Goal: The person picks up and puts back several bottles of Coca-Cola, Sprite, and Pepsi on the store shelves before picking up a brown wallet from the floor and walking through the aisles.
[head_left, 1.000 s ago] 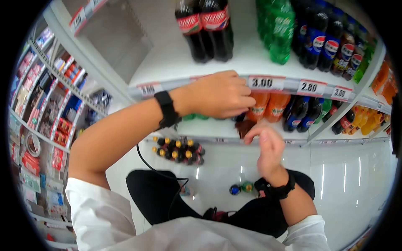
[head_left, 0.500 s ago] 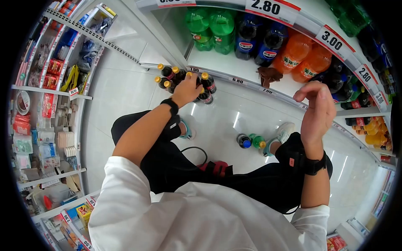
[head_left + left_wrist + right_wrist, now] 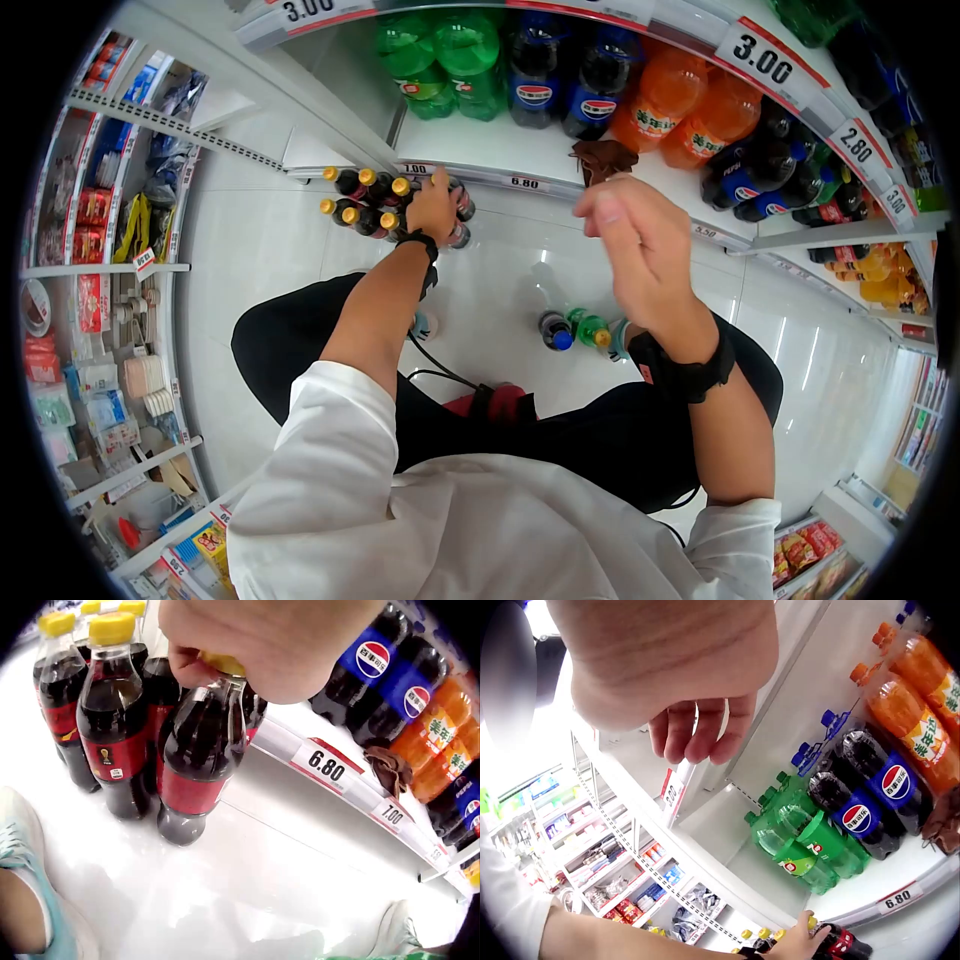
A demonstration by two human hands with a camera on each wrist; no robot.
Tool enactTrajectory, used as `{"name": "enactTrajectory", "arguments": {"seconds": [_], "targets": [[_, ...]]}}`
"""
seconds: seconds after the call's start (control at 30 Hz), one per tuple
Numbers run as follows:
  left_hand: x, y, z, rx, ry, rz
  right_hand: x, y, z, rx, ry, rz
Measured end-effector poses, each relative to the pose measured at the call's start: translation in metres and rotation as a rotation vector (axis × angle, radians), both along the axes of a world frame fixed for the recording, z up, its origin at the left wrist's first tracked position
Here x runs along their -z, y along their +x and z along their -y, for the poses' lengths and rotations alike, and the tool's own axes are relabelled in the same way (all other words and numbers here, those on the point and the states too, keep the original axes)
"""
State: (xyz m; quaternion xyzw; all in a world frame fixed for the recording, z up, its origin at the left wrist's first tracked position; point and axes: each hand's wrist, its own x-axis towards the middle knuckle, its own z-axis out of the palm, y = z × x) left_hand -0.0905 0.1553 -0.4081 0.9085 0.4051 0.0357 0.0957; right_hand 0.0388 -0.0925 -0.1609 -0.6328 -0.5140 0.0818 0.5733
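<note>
My left hand (image 3: 433,212) pinches the yellow cap of a cola bottle (image 3: 201,746), which leans slightly at the near right corner of a group on the floor. Several more cola bottles (image 3: 112,724) with yellow caps and red labels stand close beside it. In the head view my right hand (image 3: 642,250) is raised in front of the lower shelf, its fingers loosely bent with nothing in them. A crumpled brown cloth (image 3: 603,160) lies on the shelf's edge just beyond it.
The lower shelf holds green 7UP bottles (image 3: 468,65), dark Pepsi bottles (image 3: 535,80) and orange soda bottles (image 3: 660,100). A blue-capped bottle (image 3: 555,332) and a small green bottle (image 3: 590,328) are on the floor near my right foot. A goods rack (image 3: 110,270) stands at left.
From the upper shelf's price strip my left hand has come down to the floor bottles and now grips one by its cap. My right hand stays raised and holds nothing. The head view has tilted down.
</note>
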Motion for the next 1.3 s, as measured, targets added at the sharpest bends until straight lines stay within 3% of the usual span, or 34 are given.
{"name": "enactTrajectory", "arguments": {"seconds": [0.17, 0.27, 0.3, 0.37, 0.57, 0.7, 0.8, 0.9, 1.03, 1.13, 1.3], "targets": [[-0.003, 0.0, -0.01, 0.13, -0.027, 0.015, 0.006, 0.004, -0.001, -0.024, -0.001, 0.123], [-0.012, -0.002, -0.008, 0.394, -0.02, 0.033, 0.004, 0.007, -0.001, 0.016, -0.124, 0.119], [-0.019, -0.002, -0.007, 0.392, -0.019, 0.033, 0.002, 0.007, -0.002, 0.015, -0.124, 0.119], [-0.055, 0.0, 0.0, 0.517, -0.043, 0.054, -0.002, 0.007, -0.006, 0.01, -0.293, -0.04], [-0.192, -0.007, 0.041, 0.672, -0.143, 0.243, 0.023, 0.014, -0.01, -0.106, -0.637, 0.106], [-0.268, -0.023, 0.069, 0.606, -0.244, 0.532, 0.053, 0.005, -0.018, -0.102, -0.532, 0.155], [-0.302, -0.036, 0.073, 0.624, -0.323, 0.605, 0.049, -0.007, -0.025, -0.254, -0.456, -0.338], [-0.313, -0.039, 0.066, 0.662, -0.352, 0.671, 0.038, -0.019, -0.021, -0.327, -0.484, -0.359], [-0.312, -0.043, 0.053, 0.599, -0.461, 0.547, 0.045, -0.032, -0.015, -0.419, -0.5, -0.765], [-0.29, -0.034, 0.044, 0.683, -0.062, 0.689, 0.037, -0.038, -0.016, -0.483, -0.528, -1.058], [-0.296, -0.034, 0.036, 0.631, -0.011, 0.642, 0.037, -0.04, -0.022, -0.496, -0.523, -1.13]]}}
